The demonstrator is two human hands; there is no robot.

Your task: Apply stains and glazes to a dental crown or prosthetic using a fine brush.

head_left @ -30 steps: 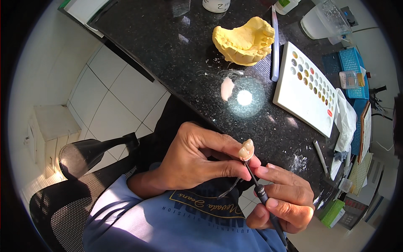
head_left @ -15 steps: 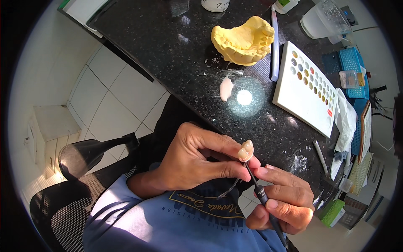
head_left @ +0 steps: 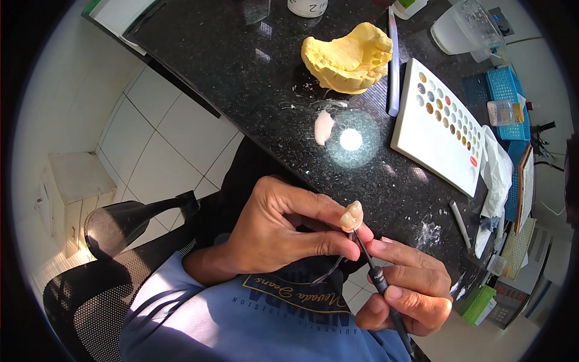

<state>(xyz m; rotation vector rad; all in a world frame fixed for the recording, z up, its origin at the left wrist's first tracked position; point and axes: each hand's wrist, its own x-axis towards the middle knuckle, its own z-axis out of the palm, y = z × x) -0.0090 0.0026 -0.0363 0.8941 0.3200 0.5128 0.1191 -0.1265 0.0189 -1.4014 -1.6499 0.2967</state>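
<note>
My left hand [head_left: 292, 232] is closed in a pinch beside a small tooth-coloured dental bridge [head_left: 351, 216], which shows glossy tooth shapes above a pale pink rim. Below those fingers a thin dark metal piece [head_left: 327, 273] sticks out; how it joins the bridge is hidden. My right hand [head_left: 410, 286] grips a slim brush-like tool [head_left: 379, 279] with a black handle, held like a pen. The tool's thin tip reaches up to the underside of the bridge, and the exact contact is too small to tell.
On the black speckled table [head_left: 265, 120] lie a yellow dental cast [head_left: 347, 63], a pink smear [head_left: 324, 128], a white palette [head_left: 437, 130] with coloured wells and a flat blade-like tool [head_left: 394, 72]. A plastic cup [head_left: 464, 30], blue basket [head_left: 505, 90] and crumpled tissue [head_left: 496, 166] stand right.
The black-handled tool and my right hand have shifted very slightly. The dental bridge has turned a little in place; my left hand keeps its grip.
</note>
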